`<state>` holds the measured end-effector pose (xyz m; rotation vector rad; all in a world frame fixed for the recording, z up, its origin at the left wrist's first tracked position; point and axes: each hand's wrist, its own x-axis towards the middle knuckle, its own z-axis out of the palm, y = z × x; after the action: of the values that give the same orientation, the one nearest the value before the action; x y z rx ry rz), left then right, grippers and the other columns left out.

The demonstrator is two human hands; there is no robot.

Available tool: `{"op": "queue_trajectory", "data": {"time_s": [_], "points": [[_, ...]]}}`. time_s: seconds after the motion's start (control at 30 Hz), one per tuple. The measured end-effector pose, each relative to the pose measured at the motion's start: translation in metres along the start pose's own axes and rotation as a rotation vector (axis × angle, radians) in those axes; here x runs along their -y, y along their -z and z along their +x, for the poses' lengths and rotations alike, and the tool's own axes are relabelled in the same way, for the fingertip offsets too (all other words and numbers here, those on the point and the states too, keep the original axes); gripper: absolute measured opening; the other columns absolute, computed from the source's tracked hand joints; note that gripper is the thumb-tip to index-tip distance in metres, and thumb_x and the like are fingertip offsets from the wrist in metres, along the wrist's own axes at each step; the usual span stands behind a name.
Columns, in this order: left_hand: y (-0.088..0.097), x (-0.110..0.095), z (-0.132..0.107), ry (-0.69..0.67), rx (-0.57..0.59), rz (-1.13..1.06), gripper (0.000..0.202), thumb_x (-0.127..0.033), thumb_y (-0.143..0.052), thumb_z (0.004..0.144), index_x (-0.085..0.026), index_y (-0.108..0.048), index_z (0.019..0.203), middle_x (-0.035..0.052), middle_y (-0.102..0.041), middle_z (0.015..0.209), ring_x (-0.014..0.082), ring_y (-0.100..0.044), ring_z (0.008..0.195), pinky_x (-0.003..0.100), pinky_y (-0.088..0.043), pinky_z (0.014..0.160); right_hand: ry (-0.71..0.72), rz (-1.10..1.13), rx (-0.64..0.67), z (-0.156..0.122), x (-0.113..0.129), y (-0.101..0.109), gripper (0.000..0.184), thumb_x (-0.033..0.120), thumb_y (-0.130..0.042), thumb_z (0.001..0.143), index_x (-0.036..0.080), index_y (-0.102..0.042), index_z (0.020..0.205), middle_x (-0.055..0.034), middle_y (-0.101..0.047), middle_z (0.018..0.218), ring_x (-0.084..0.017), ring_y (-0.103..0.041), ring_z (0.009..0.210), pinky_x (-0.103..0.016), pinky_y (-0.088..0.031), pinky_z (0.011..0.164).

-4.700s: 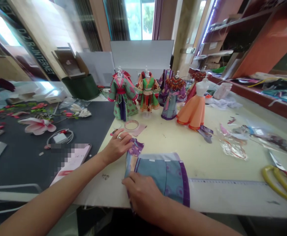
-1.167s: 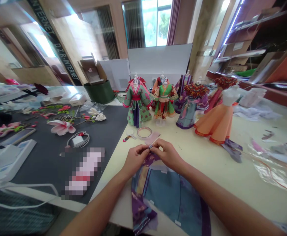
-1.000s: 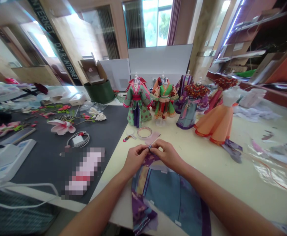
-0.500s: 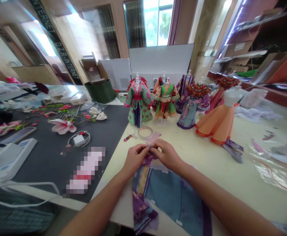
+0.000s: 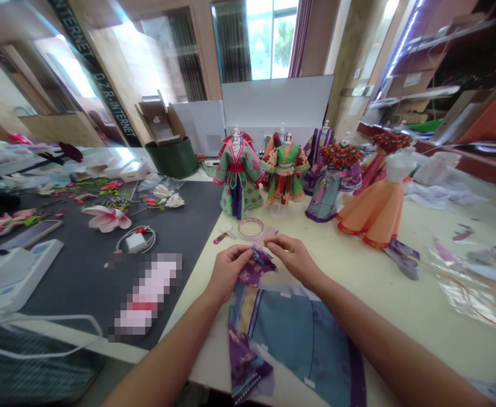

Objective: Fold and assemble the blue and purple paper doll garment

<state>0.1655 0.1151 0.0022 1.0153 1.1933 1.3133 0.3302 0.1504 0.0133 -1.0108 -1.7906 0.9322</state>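
Observation:
My left hand (image 5: pixel 229 270) is closed in a pinch on the upper edge of a small purple patterned fabric piece (image 5: pixel 251 273), which hangs below the fingertips. Just to the right, my right hand (image 5: pixel 292 259) has thumb and forefinger pressed together, a little apart from the fabric. Whatever those fingertips hold, if anything, is too small to make out. Under both wrists lies a blue-grey fabric panel (image 5: pixel 290 325) with purple borders and small white tabs. A purple printed fabric piece (image 5: pixel 243 359) overlaps its left side.
A roll of tape (image 5: pixel 250 228) and a small red-and-black tool (image 5: pixel 221 237) lie beyond my hands. Behind them stand several doll forms in dresses, including a green robe (image 5: pixel 240 175) and an orange skirt (image 5: pixel 372 206). On the dark mat at left are a coiled cable (image 5: pixel 136 242) and artificial flowers (image 5: pixel 108 218).
My right hand has drawn away to the right from the left fingertips, where both hands met before. More of the purple fabric shows between them. The left hand has shifted slightly left.

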Motion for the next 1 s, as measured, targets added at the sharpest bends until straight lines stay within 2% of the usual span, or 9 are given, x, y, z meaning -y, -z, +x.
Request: {"op": "queue_trajectory", "data": {"time_s": [0.1,0.2,0.3,0.37,0.47,0.67,0.77,0.87,1.0], "points": [[0.000,-0.001,-0.001,-0.017,0.017,-0.017,0.024,-0.033,-0.070,0.065,-0.015,-0.066,0.081,0.0010,-0.068,0.074,0.0112,-0.060,0.064,0.020,-0.048,0.061,-0.019,0.081,0.109,0.000,0.006,0.000,0.022,0.033,-0.053,0.083,0.016,-0.064,0.093,-0.0045,-0.066,0.091,-0.020,-0.059,0.088,-0.030,-0.045,0.077],[-0.001,-0.003,-0.002,-0.024,0.025,-0.041,0.023,-0.032,-0.070,0.065,-0.014,-0.065,0.079,0.0005,-0.067,0.071,0.0107,-0.059,0.062,0.019,-0.047,0.060,-0.003,0.075,0.197,-0.001,0.006,-0.003,0.022,0.029,-0.062,0.075,0.016,-0.064,0.093,-0.0030,-0.065,0.091,-0.019,-0.059,0.085,-0.028,-0.045,0.076],[-0.001,-0.004,-0.002,-0.017,0.017,-0.060,0.023,-0.031,-0.071,0.066,-0.014,-0.065,0.079,-0.0003,-0.066,0.070,0.0096,-0.058,0.061,0.019,-0.047,0.060,-0.029,0.069,0.191,-0.001,0.001,-0.007,0.008,0.022,-0.059,0.074,0.015,-0.063,0.077,-0.0007,-0.064,0.073,-0.016,-0.059,0.070,-0.025,-0.046,0.065],[-0.001,-0.004,-0.002,-0.010,0.020,-0.067,0.023,-0.031,-0.071,0.066,-0.014,-0.065,0.082,0.0001,-0.067,0.073,0.0096,-0.059,0.062,0.018,-0.047,0.060,-0.039,0.070,0.174,0.000,-0.003,-0.009,0.008,0.020,-0.055,0.074,0.015,-0.062,0.072,0.0001,-0.062,0.067,-0.015,-0.057,0.064,-0.024,-0.045,0.061],[-0.001,-0.003,-0.001,0.005,0.041,-0.088,0.025,-0.031,-0.071,0.066,-0.015,-0.066,0.085,0.0009,-0.068,0.075,0.0103,-0.060,0.065,0.019,-0.047,0.061,-0.029,0.070,0.176,0.001,-0.003,-0.010,0.009,0.020,-0.054,0.074,0.016,-0.062,0.073,0.0003,-0.062,0.068,-0.015,-0.056,0.064,-0.023,-0.044,0.059],[0.000,0.003,0.000,-0.010,0.028,-0.083,0.022,-0.030,-0.070,0.066,-0.013,-0.064,0.079,0.0004,-0.065,0.070,0.0094,-0.057,0.061,0.019,-0.045,0.060,-0.032,0.016,0.225,-0.001,-0.004,-0.006,0.013,0.026,-0.054,0.074,0.016,-0.061,0.074,-0.0019,-0.063,0.070,-0.017,-0.058,0.067,-0.026,-0.045,0.062],[0.000,0.007,0.002,-0.025,0.002,-0.051,0.022,-0.031,-0.069,0.067,-0.013,-0.063,0.079,0.0006,-0.065,0.070,0.0097,-0.057,0.061,0.020,-0.045,0.060,-0.035,-0.030,0.257,-0.005,-0.009,0.001,0.016,0.029,-0.053,0.076,0.016,-0.062,0.081,-0.0031,-0.065,0.076,-0.019,-0.060,0.072,-0.028,-0.046,0.067],[0.000,0.011,0.004,-0.042,-0.034,0.004,0.021,-0.031,-0.067,0.068,-0.013,-0.063,0.079,0.0007,-0.064,0.070,0.0099,-0.056,0.061,0.020,-0.045,0.059,-0.021,-0.186,0.228,-0.015,-0.015,0.016,0.021,0.032,-0.051,0.078,0.019,-0.060,0.092,-0.0042,-0.065,0.084,-0.020,-0.061,0.080,-0.032,-0.047,0.073],[0.000,0.014,0.008,-0.063,-0.078,0.102,0.018,-0.026,-0.066,0.067,-0.012,-0.064,0.077,0.0015,-0.063,0.068,0.0097,-0.055,0.060,0.020,-0.042,0.059,0.000,-0.276,0.177,-0.049,-0.032,0.046,0.029,0.045,-0.051,0.079,0.022,-0.060,0.095,-0.0051,-0.066,0.084,-0.022,-0.062,0.078,-0.032,-0.051,0.068]]}}
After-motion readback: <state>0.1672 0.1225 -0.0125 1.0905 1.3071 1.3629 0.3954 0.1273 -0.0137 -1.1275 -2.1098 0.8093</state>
